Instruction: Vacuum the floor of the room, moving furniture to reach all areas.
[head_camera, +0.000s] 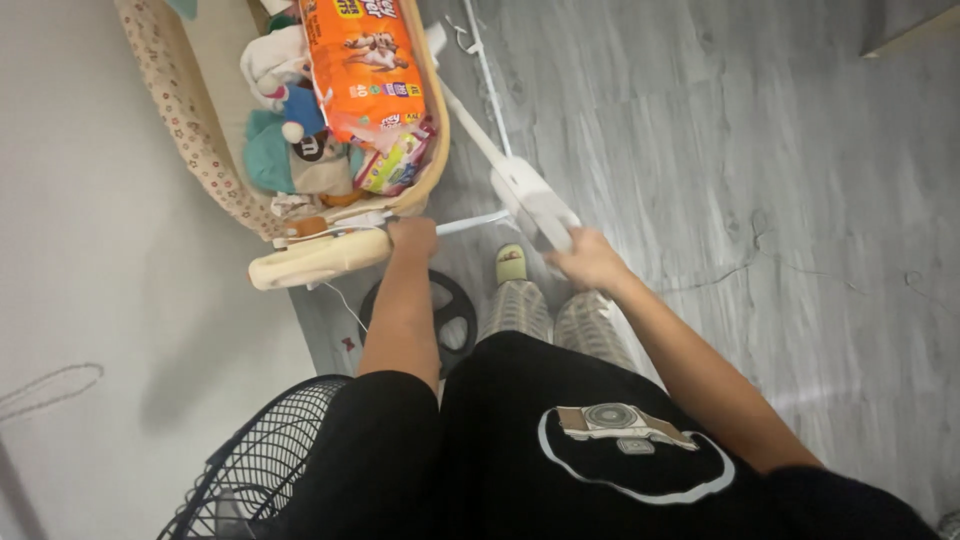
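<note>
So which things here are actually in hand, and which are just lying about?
In hand:
left hand on the cream handle of the basket
right hand on the white stick vacuum

Lying about:
orange bag
soft toys
black fan

Soft, dim indoor light; a blurred shadow falls on the wall at left. The picture is grainy, slightly blurred, and bowed at its edges.
</note>
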